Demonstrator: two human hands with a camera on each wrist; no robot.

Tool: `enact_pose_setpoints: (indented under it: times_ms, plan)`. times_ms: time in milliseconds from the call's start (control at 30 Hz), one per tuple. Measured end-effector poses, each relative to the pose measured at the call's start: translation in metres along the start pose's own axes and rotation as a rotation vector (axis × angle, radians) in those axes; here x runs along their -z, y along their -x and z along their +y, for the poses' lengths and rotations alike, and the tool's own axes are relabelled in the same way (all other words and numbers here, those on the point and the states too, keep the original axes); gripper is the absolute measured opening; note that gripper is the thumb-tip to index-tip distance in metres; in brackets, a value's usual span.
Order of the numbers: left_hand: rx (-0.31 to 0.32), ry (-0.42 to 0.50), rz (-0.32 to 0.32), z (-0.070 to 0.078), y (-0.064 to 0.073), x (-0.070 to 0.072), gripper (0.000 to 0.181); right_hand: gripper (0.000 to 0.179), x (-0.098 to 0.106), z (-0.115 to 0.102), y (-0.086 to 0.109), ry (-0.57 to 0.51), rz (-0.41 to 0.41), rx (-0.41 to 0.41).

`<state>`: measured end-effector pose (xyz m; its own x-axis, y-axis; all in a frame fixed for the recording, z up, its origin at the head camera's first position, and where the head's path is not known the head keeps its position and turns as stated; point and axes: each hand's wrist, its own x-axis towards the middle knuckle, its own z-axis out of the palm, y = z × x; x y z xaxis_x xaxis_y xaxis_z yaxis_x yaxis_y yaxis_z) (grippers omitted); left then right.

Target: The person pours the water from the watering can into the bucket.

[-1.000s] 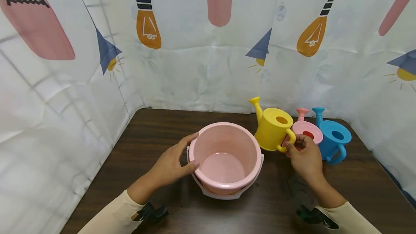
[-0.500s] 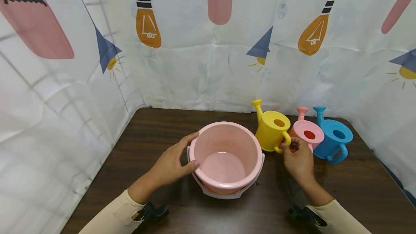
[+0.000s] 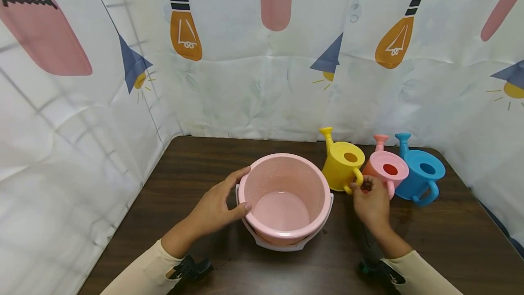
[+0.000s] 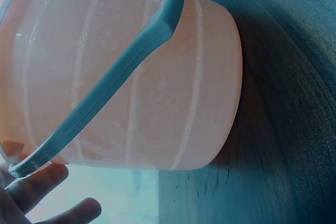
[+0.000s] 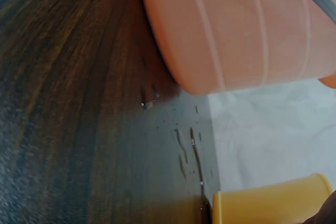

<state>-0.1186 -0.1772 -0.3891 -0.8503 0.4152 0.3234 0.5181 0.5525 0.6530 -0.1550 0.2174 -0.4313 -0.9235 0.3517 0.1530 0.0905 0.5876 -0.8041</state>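
A pink bucket [image 3: 282, 213] with a pale handle stands upright mid-table. My left hand [image 3: 213, 204] rests against its left rim, fingers extended and spread from the thumb; in the left wrist view, fingers [image 4: 39, 184] show beside the bucket handle [image 4: 115, 77]. To the bucket's right, a yellow watering can [image 3: 343, 165] stands on the table, its spout toward the back. My right hand [image 3: 373, 201] pinches the handle of this can, partly hiding it. In the right wrist view the can [image 5: 268, 203] shows at the bottom edge, near the bucket [image 5: 226, 30].
A pink watering can [image 3: 386, 167] and a blue watering can [image 3: 421, 172] stand side by side at the back right, close to my right hand. Water drops [image 5: 194, 150] lie on the dark wooden table [image 3: 196, 158]. White printed cloth [image 3: 245, 94] hangs behind the table.
My right hand has brought the yellow watering can slightly down and the can sits more upright. The hand has shifted left, uncovering the pink can's handle. My left hand and the bucket stay put.
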Motion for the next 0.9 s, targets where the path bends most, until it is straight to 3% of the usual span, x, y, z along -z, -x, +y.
enact_pose_setpoints:
  times_ms: [633,900]
  plan:
    - [0.001,0.012,0.005,-0.002,0.002,-0.002,0.080,0.042,-0.001,0.003,0.008,-0.032,-0.041,0.010]
    - [0.000,0.000,0.008,-0.001,0.001,0.000,0.080,0.046,0.009,-0.004,0.018,0.036,-0.010,0.030]
